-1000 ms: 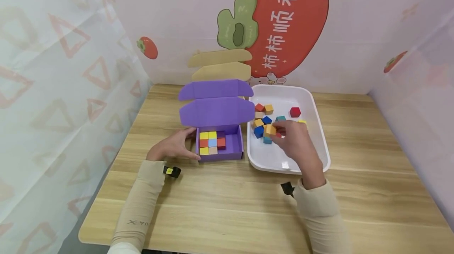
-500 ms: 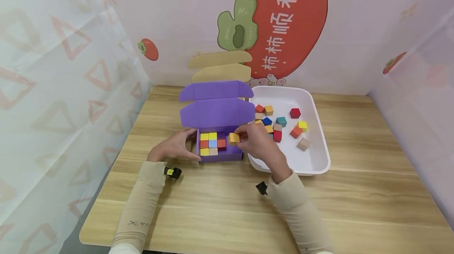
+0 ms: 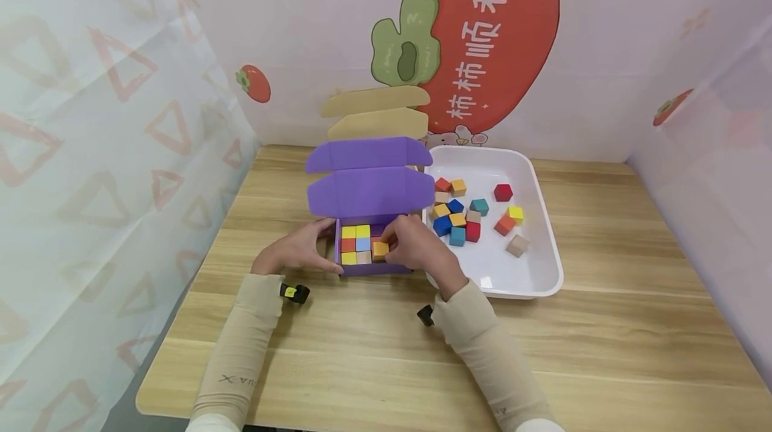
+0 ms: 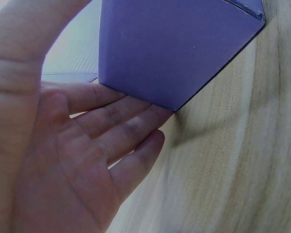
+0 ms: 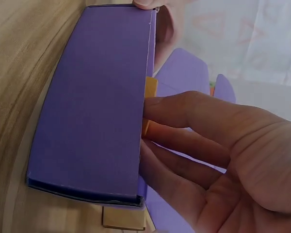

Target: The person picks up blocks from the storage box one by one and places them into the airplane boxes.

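Note:
A purple cardboard box (image 3: 360, 270), lid raised, holds several coloured wooden cubes in rows at its left side. My left hand (image 3: 299, 246) spans the box's left end, thumb at the front corner and fingers at the back corner. In the left wrist view its fingers (image 4: 121, 119) lie fairly straight against the box's outer wall. My right hand (image 3: 416, 248) pinches an orange cube (image 3: 380, 251) inside the box, beside the beige cube (image 3: 364, 257) in the front row. In the right wrist view the front wall hides most of this orange cube (image 5: 150, 87).
Right of the box stands a white tray (image 3: 539, 278) with several loose cubes, among them a red one (image 3: 503, 192) and a teal one (image 3: 457, 236). The upright purple lid (image 3: 370, 191) rises behind the box. Printed cloth walls bound the wooden table (image 3: 362, 365).
My right hand has carried the orange cube from the tray leftward and down into the box, to the front row. The left hand stays at the box's left end.

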A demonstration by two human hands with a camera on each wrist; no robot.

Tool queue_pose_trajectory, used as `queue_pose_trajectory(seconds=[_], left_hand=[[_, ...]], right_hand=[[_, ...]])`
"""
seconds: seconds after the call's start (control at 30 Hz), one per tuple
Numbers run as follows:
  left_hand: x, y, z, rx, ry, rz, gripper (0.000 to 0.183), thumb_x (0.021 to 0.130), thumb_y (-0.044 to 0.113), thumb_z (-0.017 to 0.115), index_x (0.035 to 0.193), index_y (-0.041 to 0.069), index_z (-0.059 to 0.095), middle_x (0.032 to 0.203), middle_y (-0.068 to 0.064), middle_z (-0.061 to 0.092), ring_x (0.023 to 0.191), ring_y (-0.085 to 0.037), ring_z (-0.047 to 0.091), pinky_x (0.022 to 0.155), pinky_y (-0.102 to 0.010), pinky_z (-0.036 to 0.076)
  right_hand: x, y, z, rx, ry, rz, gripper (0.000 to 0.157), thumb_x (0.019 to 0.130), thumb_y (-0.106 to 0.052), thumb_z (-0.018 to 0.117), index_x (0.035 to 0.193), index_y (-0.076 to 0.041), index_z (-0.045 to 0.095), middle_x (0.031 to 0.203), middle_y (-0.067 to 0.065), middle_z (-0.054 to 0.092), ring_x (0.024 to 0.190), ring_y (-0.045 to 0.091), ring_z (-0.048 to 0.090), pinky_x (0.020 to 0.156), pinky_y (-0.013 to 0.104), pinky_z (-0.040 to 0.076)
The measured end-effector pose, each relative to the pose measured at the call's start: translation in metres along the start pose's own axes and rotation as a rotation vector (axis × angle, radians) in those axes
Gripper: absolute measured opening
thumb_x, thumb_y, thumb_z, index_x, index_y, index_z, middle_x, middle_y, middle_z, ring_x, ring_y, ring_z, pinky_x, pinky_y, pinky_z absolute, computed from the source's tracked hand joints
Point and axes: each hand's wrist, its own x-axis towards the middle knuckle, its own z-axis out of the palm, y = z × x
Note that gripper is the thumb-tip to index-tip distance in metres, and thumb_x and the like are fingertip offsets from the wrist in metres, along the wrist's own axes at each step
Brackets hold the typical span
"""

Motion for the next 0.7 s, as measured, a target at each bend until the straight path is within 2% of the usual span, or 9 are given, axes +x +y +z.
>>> queue_pose_trajectory(seconds=[0.27,0.43,0.57,0.7], left_hand=[[-0.001,0.003,-0.001,-0.021,-0.005,-0.008,0.13,0.069,0.043,0.1,0.167,0.002,0.024,0.167,-0.014,0.041,0.156,-0.034,0.039,0.13,-0.054,0.032],[-0.001,0.003,0.001,-0.022,-0.006,-0.004,0.128,0.07,0.042,0.1,0.166,0.004,0.025,0.164,-0.013,0.045,0.154,-0.033,0.042,0.13,-0.053,0.034],[-0.001,0.004,0.0,-0.032,-0.004,-0.013,0.128,0.07,0.041,0.1,0.167,0.004,0.025,0.165,-0.013,0.044,0.154,-0.034,0.042,0.13,-0.054,0.034],[-0.002,0.005,0.0,-0.046,-0.003,-0.017,0.127,0.07,0.04,0.1,0.166,0.004,0.025,0.165,-0.014,0.044,0.154,-0.034,0.042,0.13,-0.054,0.034]], right_hand=[[0.012,-0.001,-0.002,-0.029,-0.067,0.025,0.021,0.086,-0.008,0.088,0.107,-0.007,0.083,0.106,0.007,0.077,0.096,0.023,0.065,0.09,0.036,0.065],[0.016,-0.001,0.002,-0.073,-0.068,0.022,0.011,0.084,-0.006,0.089,0.088,-0.007,0.079,0.091,0.004,0.074,0.091,0.022,0.062,0.08,0.032,0.062],[0.019,0.0,0.005,-0.1,-0.068,0.027,0.018,0.084,-0.006,0.089,0.075,-0.01,0.074,0.08,0.002,0.071,0.086,0.021,0.061,0.076,0.031,0.059],[0.021,0.001,0.007,-0.104,-0.082,0.034,0.02,0.087,-0.007,0.087,0.071,-0.012,0.075,0.077,0.001,0.071,0.084,0.02,0.062,0.075,0.03,0.059]])
